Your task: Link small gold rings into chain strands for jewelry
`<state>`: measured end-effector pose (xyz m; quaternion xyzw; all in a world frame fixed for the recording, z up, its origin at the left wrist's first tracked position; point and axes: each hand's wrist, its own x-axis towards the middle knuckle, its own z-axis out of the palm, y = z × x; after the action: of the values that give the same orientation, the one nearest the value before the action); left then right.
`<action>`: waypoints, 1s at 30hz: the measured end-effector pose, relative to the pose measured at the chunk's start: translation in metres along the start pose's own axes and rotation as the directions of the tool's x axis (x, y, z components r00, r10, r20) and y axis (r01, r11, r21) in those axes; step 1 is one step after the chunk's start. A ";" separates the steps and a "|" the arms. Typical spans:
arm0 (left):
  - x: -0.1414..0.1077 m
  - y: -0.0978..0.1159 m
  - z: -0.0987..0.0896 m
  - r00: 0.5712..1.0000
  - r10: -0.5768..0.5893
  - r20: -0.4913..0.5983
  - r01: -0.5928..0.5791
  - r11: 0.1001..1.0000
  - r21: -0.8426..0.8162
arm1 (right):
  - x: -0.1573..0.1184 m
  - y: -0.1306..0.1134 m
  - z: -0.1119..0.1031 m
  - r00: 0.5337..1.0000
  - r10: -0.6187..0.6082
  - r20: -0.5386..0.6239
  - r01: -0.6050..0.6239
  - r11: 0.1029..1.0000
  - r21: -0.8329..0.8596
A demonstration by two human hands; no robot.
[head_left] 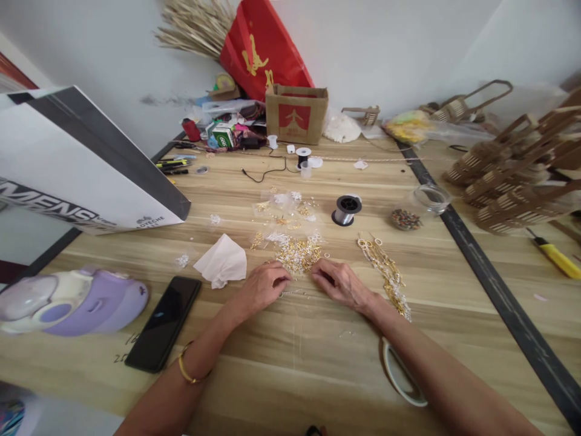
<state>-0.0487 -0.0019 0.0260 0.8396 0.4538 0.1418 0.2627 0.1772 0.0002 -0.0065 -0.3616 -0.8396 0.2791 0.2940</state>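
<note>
Many small gold and silver pieces [297, 255] lie heaped between our left hand [267, 282], at the heap's eight o'clock, and our right hand [339, 282], at four; a fine chain [294, 293] lies at six. Our fingers curl towards our thumbs; whether they pinch anything, we cannot tell. We judge the pieces light, hard and slippery, the chain limp, best taken by one end.

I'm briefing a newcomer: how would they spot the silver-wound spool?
Find the brown paper bag at the back, then the right hand. Slightly right of a line between them stands the silver-wound spool; its black rims set it apart from the white-topped, dark-wound spool nearer the bag.
</note>
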 end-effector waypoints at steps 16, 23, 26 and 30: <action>0.014 0.000 -0.008 0.996 -0.003 -0.089 0.005 1.000 0.026 | 0.003 0.003 -0.002 0.996 -0.039 -0.085 0.047 0.995 0.085; 0.025 0.011 -0.005 0.999 0.018 -0.047 -0.016 0.999 0.035 | 0.003 0.005 -0.001 0.991 0.009 -0.133 0.010 0.991 0.136; 0.030 0.018 0.003 0.999 0.011 -0.042 -0.011 1.000 0.011 | 0.003 0.006 -0.001 0.989 0.024 -0.146 -0.003 0.990 0.142; 0.034 0.020 0.013 0.996 -0.012 -0.085 0.005 0.997 -0.080 | 0.003 0.005 -0.001 0.990 0.035 -0.139 -0.015 0.989 0.145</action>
<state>-0.0103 0.0134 0.0271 0.8197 0.4622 0.1946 0.2769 0.1791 0.0057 -0.0084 -0.3688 -0.7897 0.3162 0.3747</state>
